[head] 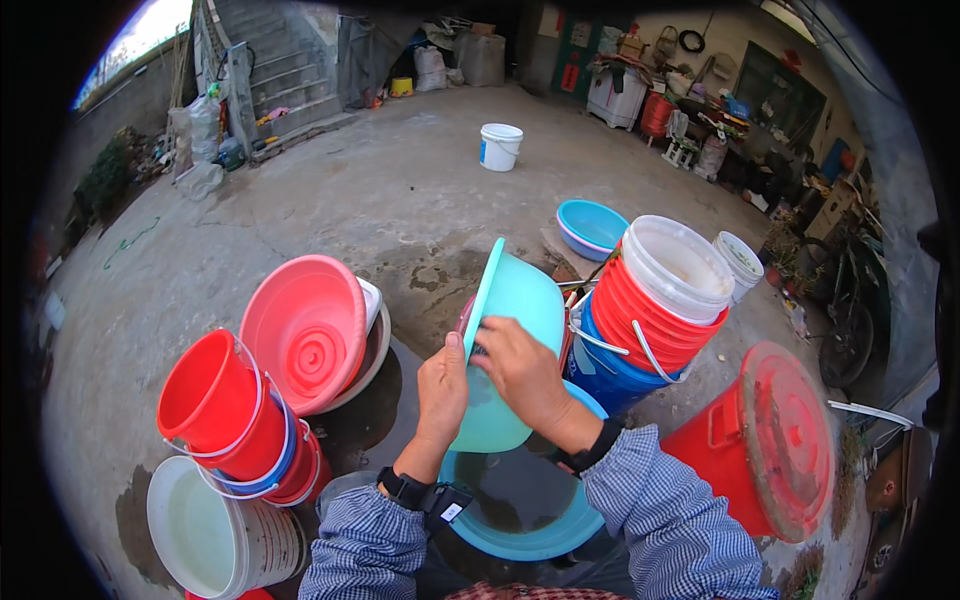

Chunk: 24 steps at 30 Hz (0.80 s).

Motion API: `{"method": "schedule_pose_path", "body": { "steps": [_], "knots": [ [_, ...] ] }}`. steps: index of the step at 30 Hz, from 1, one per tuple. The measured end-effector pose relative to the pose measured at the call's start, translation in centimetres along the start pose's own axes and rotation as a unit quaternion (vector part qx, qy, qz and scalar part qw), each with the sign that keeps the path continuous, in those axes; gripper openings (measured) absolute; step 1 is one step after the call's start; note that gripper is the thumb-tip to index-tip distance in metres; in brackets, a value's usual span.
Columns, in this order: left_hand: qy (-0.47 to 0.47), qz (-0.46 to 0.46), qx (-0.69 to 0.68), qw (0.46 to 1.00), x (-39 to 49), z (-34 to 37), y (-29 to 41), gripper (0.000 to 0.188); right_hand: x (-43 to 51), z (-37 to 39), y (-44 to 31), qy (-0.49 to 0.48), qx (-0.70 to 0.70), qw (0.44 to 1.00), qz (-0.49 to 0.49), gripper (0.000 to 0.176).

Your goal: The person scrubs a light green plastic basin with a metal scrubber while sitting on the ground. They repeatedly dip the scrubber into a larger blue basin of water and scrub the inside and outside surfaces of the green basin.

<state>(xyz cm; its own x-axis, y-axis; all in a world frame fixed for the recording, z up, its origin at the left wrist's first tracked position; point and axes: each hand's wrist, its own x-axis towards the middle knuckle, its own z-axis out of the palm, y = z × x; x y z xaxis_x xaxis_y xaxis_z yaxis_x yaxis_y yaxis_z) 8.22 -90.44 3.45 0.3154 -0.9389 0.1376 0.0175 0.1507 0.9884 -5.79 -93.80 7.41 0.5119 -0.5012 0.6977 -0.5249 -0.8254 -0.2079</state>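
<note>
A light green plastic basin point(525, 300) is tilted on its side in front of me, above a blue plastic basin point(525, 547) that holds dark water. My left hand point(444, 382) grips the green basin's rim, thumb up. My right hand point(517, 371) lies against the basin near the rim with bent fingers; a small dark thing shows at its fingertips, too hidden to name. Left of my hands, a pink basin point(307, 330) leans on other basins, beside nested red buckets point(217, 405) and a white bucket of cloudy water point(195, 525).
At the right stand stacked red, white and blue buckets point(660, 300) and a lidded red bin point(780, 442). Ahead are a stacked blue basin point(592, 221) and a white bucket point(501, 150) on the concrete floor. Stairs point(289, 75) rise at the back left.
</note>
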Motion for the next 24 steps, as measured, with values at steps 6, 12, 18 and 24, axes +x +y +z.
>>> {"method": "schedule_pose_path", "body": {
  "steps": [6,12,18,24],
  "knots": [
    [-0.003,-0.019,-0.074,0.997,-0.3,0.3,-0.1,0.059,1.1,-0.9,0.1,-0.017,0.017,1.000,0.008,0.026],
    [0.011,0.020,-0.025,0.999,-0.1,0.4,-0.1,0.058,3.6,-1.3,1.5,0.011,0.015,0.998,0.067,0.024],
    [0.038,-0.014,-0.147,0.988,0.3,0.0,0.5,0.055,-3.1,-0.3,-3.3,-0.107,-0.055,0.981,-0.155,0.021],
    [-0.003,0.018,-0.129,0.992,-0.1,0.1,1.1,0.042,2.8,-2.0,1.7,0.069,-0.025,0.995,0.064,0.023]
  ]
}}
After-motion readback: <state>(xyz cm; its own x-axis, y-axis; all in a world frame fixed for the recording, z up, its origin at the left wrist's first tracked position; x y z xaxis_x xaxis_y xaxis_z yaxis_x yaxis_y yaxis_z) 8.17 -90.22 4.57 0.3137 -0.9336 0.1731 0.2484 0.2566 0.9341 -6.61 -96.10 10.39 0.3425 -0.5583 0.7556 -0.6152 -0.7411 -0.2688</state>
